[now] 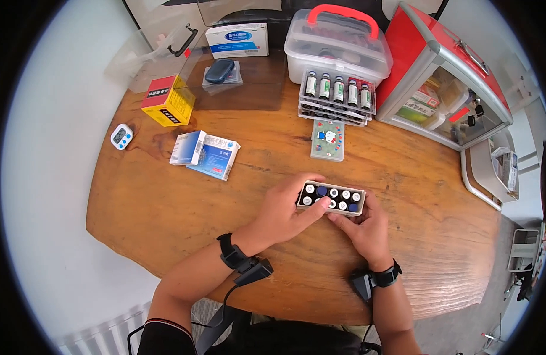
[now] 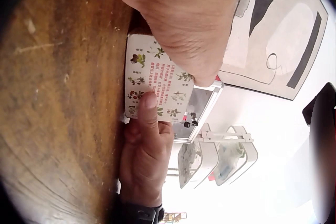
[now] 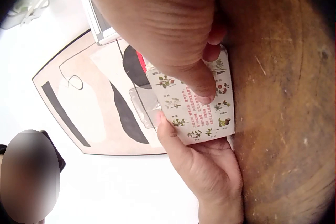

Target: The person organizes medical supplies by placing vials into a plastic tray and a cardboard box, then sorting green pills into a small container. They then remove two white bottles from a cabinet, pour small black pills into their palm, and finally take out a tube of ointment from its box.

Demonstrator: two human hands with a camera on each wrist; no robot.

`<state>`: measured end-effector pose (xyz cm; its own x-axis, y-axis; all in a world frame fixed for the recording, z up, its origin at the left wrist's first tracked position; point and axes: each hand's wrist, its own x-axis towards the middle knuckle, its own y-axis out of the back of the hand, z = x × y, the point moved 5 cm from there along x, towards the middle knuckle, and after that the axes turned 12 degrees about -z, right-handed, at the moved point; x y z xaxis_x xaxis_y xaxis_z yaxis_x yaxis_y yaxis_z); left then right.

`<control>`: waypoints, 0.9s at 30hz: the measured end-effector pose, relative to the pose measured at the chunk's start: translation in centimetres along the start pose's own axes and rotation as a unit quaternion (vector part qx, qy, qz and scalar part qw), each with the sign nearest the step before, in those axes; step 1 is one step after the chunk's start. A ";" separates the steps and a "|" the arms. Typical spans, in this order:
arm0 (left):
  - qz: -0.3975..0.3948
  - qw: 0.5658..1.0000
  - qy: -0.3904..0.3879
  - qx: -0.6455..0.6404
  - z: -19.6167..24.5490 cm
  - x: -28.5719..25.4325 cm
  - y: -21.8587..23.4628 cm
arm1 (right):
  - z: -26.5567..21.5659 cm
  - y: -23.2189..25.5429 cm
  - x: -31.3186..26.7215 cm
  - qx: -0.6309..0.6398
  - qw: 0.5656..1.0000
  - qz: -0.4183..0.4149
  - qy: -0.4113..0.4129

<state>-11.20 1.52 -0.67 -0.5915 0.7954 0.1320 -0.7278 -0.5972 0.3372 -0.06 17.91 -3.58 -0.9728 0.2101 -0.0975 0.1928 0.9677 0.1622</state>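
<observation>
An open carton of small vials (image 1: pixel 357 208) stands on the wooden table in front of me, with two rows of white and dark blue caps showing at its top. My left hand (image 1: pixel 283 208) grips the left end, its thumb reaching over the front edge onto the caps. At the other end my right hand (image 1: pixel 369 231) holds the carton, fingers round the side and thumb at the front. In the left wrist view, the carton's front (image 2: pixel 165 95) has plant pictures and red print, and the right thumb lies flat against it. The carton's base sits close to the tabletop.
Behind stand trays of brown vials (image 1: pixel 339 94), a Hello Kitty case (image 1: pixel 328 142), a clear box with red handle (image 1: pixel 338 50) and a red cabinet (image 1: pixel 427 71). Blue-white medicine boxes (image 1: pixel 213 158), a yellow box (image 1: pixel 172 106) and a white timer (image 1: pixel 122 136) lie left.
</observation>
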 end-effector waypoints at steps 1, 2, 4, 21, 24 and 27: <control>-0.010 1.000 -0.003 0.007 0.1 0.0 0.0 | -0.1 0.1 0.0 -0.014 1.000 0.001 -0.002; -0.020 1.000 -0.007 0.013 0.2 0.0 0.0 | -0.3 0.1 0.0 -0.028 1.000 0.003 -0.004; -0.019 1.000 -0.014 0.013 0.2 0.0 0.0 | -0.6 -0.1 0.0 -0.001 1.000 0.007 0.006; -0.044 0.998 0.038 -0.041 -0.4 -0.2 -0.4 | 0.1 0.1 0.0 -0.004 1.000 0.016 0.020; -0.041 0.997 0.031 -0.054 -0.5 -0.2 -0.5 | 0.3 0.2 0.1 -0.029 0.999 0.017 0.038; -0.033 0.998 0.015 -0.044 -0.7 -0.2 -0.5 | 0.4 0.4 0.1 -0.053 0.997 0.029 0.053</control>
<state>-10.97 1.62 -1.49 -0.5502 0.8308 0.0843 -0.7925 -0.5513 0.2607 -0.02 18.35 -3.89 -0.9695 0.2444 0.0182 0.2403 0.9332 0.2670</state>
